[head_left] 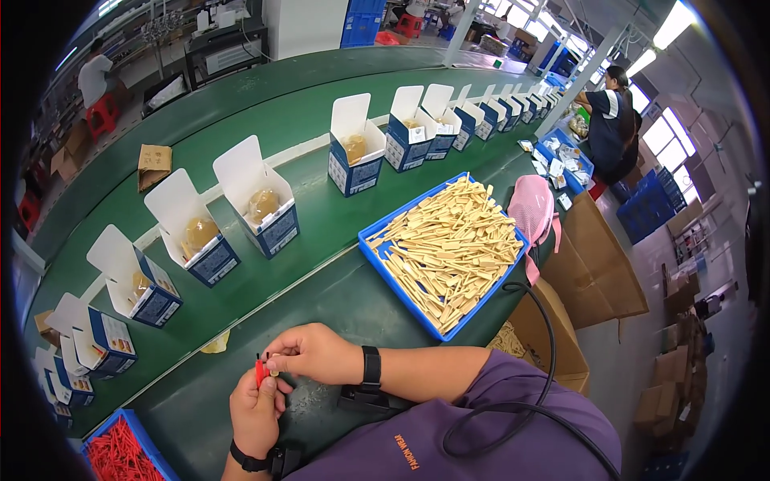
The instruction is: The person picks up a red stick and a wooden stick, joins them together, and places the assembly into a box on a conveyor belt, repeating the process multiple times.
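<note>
My left hand is closed, its thumb and fingers pinching a small red stick-like piece upright. Just above it, my right hand bends over with fingertips pinched together at the red piece's upper end. Thin dark tips poke up there, and a tiny pale bit shows under the right fingers; what that hand grips is too small to name. Below and left of my hands, a blue tray holds many similar red pieces. To the upper right, another blue tray is heaped with small pale wooden paddle-shaped sticks.
Open blue-and-white boxes line the green conveyor, several with a round brownish item inside. A pink bag and cardboard carton lie right of the wooden sticks. A black cable crosses my right side. A co-worker works farther along.
</note>
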`<state>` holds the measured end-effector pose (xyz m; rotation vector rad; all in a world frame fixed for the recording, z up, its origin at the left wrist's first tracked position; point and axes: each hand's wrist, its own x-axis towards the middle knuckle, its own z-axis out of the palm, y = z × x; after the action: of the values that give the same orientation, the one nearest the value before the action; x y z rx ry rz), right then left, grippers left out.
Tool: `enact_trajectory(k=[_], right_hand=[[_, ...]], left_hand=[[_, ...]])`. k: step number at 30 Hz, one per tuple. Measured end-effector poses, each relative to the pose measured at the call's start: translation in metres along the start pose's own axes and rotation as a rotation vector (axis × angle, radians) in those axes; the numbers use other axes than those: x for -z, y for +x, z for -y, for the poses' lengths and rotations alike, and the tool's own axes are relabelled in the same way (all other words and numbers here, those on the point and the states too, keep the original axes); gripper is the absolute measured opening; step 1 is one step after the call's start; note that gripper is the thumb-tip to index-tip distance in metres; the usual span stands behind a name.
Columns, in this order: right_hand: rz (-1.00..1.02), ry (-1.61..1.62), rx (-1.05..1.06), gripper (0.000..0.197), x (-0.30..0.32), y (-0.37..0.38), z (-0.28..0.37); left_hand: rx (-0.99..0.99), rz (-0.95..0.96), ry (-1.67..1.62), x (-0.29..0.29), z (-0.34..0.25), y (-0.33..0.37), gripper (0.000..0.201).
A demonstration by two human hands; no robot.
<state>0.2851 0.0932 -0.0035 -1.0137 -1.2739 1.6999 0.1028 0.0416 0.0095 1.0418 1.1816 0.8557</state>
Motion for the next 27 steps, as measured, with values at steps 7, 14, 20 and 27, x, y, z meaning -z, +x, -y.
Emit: enact_trajectory(k=[7, 14, 20, 27], right_hand=[[0.017, -0.203, 0.125, 0.016, -0.006, -0.001, 0.014], [-0.719, -0.819, 0.513, 0.018, 0.058, 0.004, 0.136], [-0.907, -1.245, 0.553, 0.026, 0.158, 0.075, 0.164], [-0.584, -1.354, 0.269, 0.017, 0.160, 0.111, 0.156]], left_hand=[[0.047, 0.092, -0.047, 0.020, -0.001, 0.005, 0.022], [0.061, 0.040, -0.331, 0.051, 0.002, -0.001, 0.025], [0.067, 0.061, -0.346, 0.040, -0.011, -0.009, 0.025], [0.100, 0.057, -0.328, 0.039, -0.014, -0.021, 0.027]])
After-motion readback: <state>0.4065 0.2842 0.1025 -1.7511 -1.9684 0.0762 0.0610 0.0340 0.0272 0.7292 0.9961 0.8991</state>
